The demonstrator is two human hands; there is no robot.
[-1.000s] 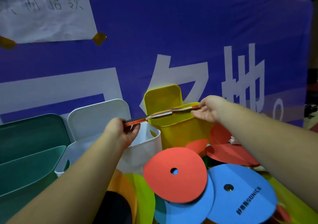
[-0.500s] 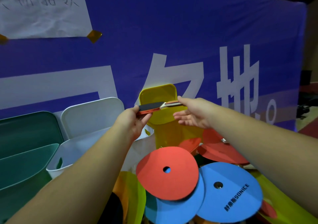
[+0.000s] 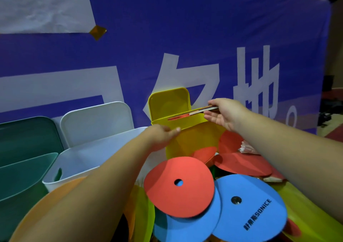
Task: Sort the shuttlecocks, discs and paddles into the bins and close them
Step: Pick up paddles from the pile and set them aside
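**Paddle held level over the open yellow bin**

The paddle (image 3: 187,114) is seen edge-on and lies almost level across the mouth of the yellow bin (image 3: 193,143). Its red blade end is over the opening and its handle points to the right. The right hand (image 3: 227,116) holds the handle end, with the thumb on top and the fingers (image 3: 210,118) underneath, clamped on it. The bin's yellow lid (image 3: 168,103) stands upright behind the opening.

The left hand (image 3: 160,136) is at the near left corner of the yellow bin's rim. Its fingers lie together, loosely stretched, and grip nothing. Whether they touch the rim cannot be told.

Just left of the yellow bin stands a white bin (image 3: 89,158) with its lid raised, and left of that a green bin (image 3: 20,178), also open.

In front of the bins lies a heap of discs. A red disc (image 3: 178,188) sits on top and overlaps a blue disc (image 3: 254,210) printed with dark lettering. More red discs (image 3: 243,164) lie against the right side of the yellow bin. An orange disc (image 3: 55,197) at the lower left is partly hidden by the left forearm.

Behind everything hangs a blue banner (image 3: 204,37) with large white characters. A sheet of paper (image 3: 42,9) is taped to its upper left.
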